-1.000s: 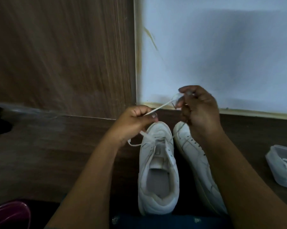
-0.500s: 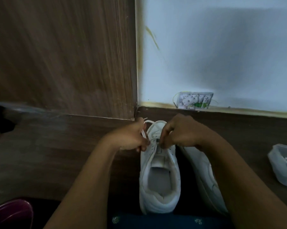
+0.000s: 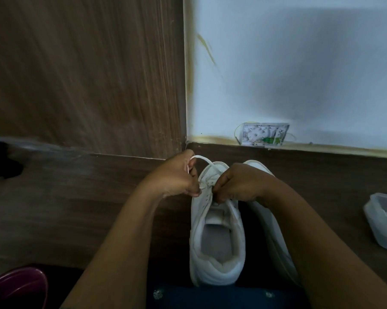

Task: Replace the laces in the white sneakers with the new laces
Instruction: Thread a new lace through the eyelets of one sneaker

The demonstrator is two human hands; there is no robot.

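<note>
Lace-threading step. Left hand (image 3: 177, 177) grips the white lace (image 3: 204, 160) looped above the left sneaker (image 3: 217, 241) on the wooden table (image 3: 87, 208). Right hand (image 3: 239, 184) pinches, apparently the lace, at the front eyelets. Next: draw it through evenly.

Head cam; faces fwd/down, close over sneakers (image 3: 217, 241).

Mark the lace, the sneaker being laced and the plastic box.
lace (image 3: 202, 158), head view, loop above the toe
sneaker (image 3: 217, 275), head view, heel
plastic box (image 3: 377, 228), head view, near side wall

hands (image 3: 177, 177) pinching lace (image 3: 204, 160), wht sneaker (image 3: 217, 253) eyelets
</note>
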